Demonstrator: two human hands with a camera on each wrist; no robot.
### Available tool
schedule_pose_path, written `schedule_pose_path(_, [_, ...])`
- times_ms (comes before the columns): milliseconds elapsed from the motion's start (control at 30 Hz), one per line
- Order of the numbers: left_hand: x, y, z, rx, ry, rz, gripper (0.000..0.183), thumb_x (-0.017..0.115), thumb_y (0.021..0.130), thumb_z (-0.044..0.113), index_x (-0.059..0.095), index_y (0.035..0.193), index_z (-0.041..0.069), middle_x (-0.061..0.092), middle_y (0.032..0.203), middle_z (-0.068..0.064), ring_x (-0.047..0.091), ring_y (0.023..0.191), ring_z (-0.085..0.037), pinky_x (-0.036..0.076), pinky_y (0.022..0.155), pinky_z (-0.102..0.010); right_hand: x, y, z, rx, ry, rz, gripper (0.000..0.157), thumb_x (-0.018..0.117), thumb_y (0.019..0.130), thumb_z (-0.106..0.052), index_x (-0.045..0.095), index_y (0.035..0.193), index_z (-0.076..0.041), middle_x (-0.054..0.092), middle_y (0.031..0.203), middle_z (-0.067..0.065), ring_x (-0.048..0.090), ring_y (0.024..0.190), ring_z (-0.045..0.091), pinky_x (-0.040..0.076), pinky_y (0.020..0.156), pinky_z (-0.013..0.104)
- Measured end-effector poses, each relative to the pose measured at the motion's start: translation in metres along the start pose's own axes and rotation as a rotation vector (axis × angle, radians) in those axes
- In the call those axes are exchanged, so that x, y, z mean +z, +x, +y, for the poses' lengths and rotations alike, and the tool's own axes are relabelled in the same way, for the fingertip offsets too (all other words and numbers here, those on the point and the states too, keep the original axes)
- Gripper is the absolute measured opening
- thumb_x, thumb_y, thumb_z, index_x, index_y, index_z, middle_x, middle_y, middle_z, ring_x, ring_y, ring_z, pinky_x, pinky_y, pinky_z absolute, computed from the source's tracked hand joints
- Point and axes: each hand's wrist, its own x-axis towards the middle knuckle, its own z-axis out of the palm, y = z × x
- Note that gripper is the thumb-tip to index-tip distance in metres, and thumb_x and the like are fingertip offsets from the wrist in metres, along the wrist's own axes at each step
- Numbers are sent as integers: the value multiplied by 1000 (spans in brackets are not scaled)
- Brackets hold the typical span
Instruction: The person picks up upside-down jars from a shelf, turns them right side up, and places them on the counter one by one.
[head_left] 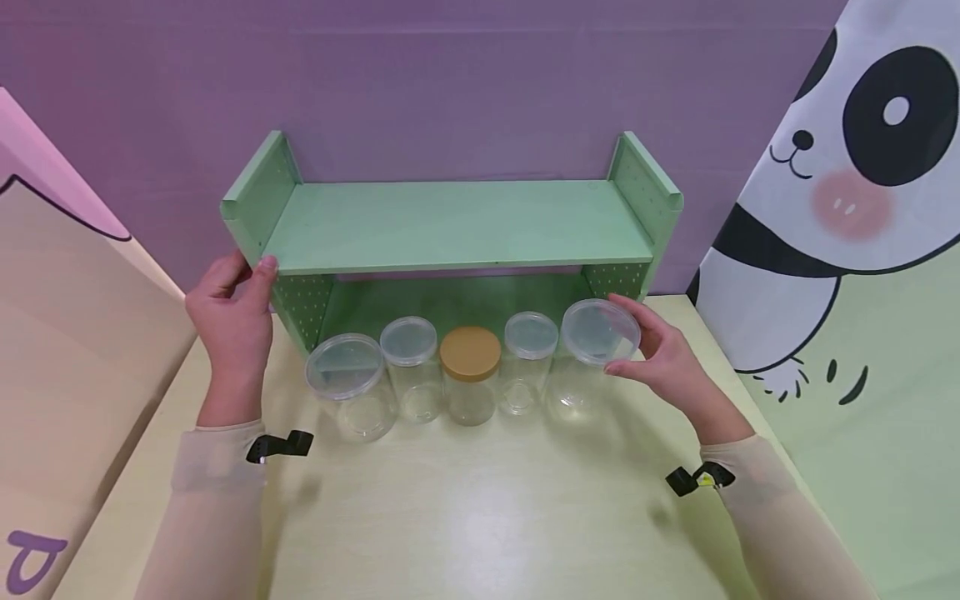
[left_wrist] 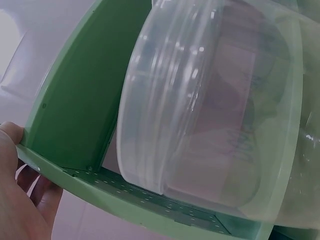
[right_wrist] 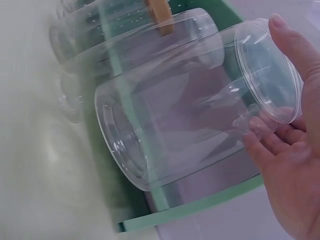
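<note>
A green two-tier shelf (head_left: 465, 223) stands against the purple backdrop. My left hand (head_left: 231, 310) grips its left side panel, with the thumb at the front edge. At the right, my right hand (head_left: 667, 362) holds a large clear jar (head_left: 600, 332) by its lid end, thumb on one side and fingers on the other. That jar (right_wrist: 170, 110) has a clear lid in the right wrist view. Left of it in the head view are a narrow clear jar (head_left: 531, 337), a jar with a tan lid (head_left: 470, 354), another narrow jar (head_left: 408, 342) and a wide clear jar (head_left: 345, 367).
The jars stand in a row in front of the shelf's lower tier on a pale table (head_left: 450, 517). A panda-printed panel (head_left: 862, 167) borders the right side, and a beige panel (head_left: 75, 317) the left. Black wrist cameras sit on both sleeves.
</note>
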Motion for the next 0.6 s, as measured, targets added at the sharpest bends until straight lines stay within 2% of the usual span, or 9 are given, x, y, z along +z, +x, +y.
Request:
schedule_pose_path(233, [0,0,0,-1,-13,2,22,79,101,8,85,122,5,71,94,14,64,95,-10,48,79,-24,5,-2,16,29,21,3,95,83,85,20,38,166,6,53,158,5,58,137,11,48,114,20])
schedule_pose_path(500, [1,0,0,-8,-14,0,23,79,101,7,84,124,5,70,94,15,64,95,-10,50,78,-22,8,-5,29,82,-12,-27,92,81,89,16,35,168,4,46,163,17,54,141,12,45,117,20])
schedule_pose_path(600, [1,0,0,-2,-19,0,23,79,101,7,85,123,5,70,93,14,63,95,-10,49,79,-23,10,-5,36,91,-6,-41,90,79,91,16,35,168,2,45,163,20,52,142,17,44,118,21])
